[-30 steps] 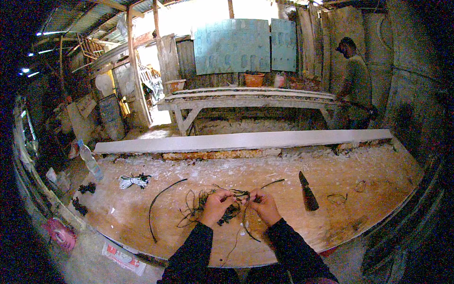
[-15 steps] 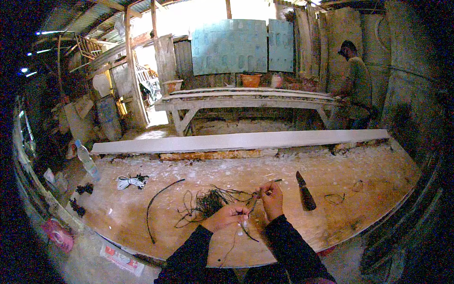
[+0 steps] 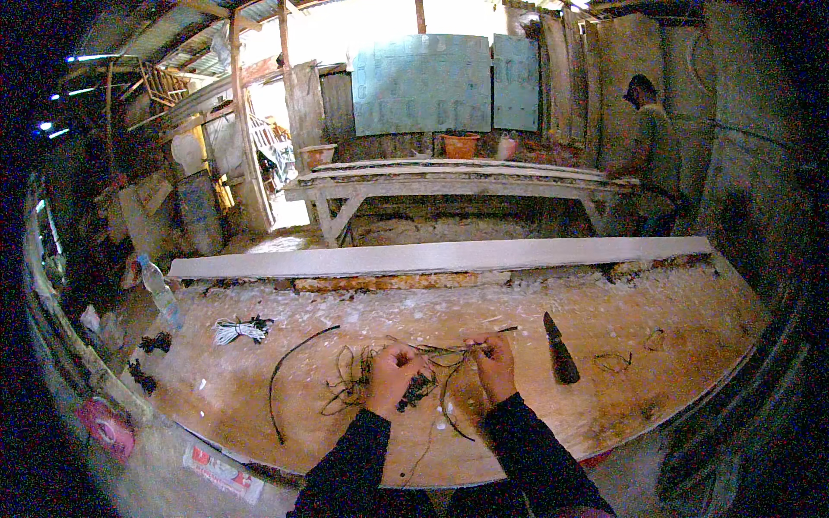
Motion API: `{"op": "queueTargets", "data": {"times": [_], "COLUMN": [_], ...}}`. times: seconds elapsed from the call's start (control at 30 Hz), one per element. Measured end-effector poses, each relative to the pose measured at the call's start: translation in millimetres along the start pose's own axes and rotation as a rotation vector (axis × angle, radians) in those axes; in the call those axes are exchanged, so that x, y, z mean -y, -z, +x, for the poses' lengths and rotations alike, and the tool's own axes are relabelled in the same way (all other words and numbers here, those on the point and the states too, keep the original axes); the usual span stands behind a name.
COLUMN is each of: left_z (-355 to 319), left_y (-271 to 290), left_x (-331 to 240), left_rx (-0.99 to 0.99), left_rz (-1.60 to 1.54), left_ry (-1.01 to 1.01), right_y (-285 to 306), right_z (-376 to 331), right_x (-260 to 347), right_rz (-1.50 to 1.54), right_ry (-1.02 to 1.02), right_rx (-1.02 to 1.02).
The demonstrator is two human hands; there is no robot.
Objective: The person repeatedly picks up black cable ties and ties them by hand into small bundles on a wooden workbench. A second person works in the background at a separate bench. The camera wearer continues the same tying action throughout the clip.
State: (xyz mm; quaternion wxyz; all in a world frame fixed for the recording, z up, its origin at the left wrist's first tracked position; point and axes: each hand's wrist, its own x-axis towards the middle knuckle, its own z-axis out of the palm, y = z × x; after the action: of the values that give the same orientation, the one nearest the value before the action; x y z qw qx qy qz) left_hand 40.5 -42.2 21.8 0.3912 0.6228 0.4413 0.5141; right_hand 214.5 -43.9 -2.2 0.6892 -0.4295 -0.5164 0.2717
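My left hand (image 3: 395, 378) is closed, its fingertips pinching dark thin cord beside a loose tangle of black cord (image 3: 345, 380) on the wooden board. To its right, my right hand (image 3: 495, 367) pinches strands of the same dark cord, and several strands stretch between both hands. A dark length of cord (image 3: 446, 406) hangs below them in a curve, and a thin thread (image 3: 423, 457) trails toward the near edge. A longer curved dark cord (image 3: 278, 371) lies left of the tangle. Right of my right hand lies a dark knife (image 3: 562, 354).
A white cord bundle (image 3: 237, 331), small black bundles (image 3: 155, 344) and a clear bottle (image 3: 161, 292) are at the board's left. A long white strip (image 3: 440, 256) runs along the far edge. Beyond are a bench (image 3: 458, 186), an orange tub (image 3: 460, 147) and a person (image 3: 654, 147).
My left hand has moved left and slightly up, away from my right hand. Cord strands now stretch between them. My right hand stays in nearly the same place.
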Motion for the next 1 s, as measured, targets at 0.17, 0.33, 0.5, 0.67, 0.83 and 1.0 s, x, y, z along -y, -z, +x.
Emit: {"op": "queueTargets", "data": {"times": [0.17, 0.33, 0.5, 0.67, 0.83, 1.0], "left_z": [13.1, 14.3, 17.9, 12.8, 8.5, 11.1], "left_y": [10.8, 19.0, 18.7, 14.8, 12.5, 11.4], "left_x": [9.4, 16.6, 27.0, 21.4, 12.8, 17.0], "left_rx": [-0.311, -0.459, -0.417, -0.355, -0.299, -0.151], "left_rz": [-0.069, -0.05, -0.185, -0.087, 0.007, -0.022], "left_ry": [-0.148, -0.088, -0.134, -0.116, -0.039, -0.089], "right_y": [-0.5, -8.2, -13.0, -10.0, -10.8, -5.6], "right_z": [-6.8, -18.1, -21.0, -22.0, -23.9, -15.5], "right_x": [17.9, 46.5, 56.4, 56.7, 53.7, 48.9], "right_rz": [0.061, 0.094, 0.094, 0.229, 0.286, 0.119], "right_ry": [-0.153, -0.148, -0.079, -0.226, -0.171, -0.072], "right_rx": [0.368, 0.793, 0.942, 0.935, 0.868, 0.788]}}
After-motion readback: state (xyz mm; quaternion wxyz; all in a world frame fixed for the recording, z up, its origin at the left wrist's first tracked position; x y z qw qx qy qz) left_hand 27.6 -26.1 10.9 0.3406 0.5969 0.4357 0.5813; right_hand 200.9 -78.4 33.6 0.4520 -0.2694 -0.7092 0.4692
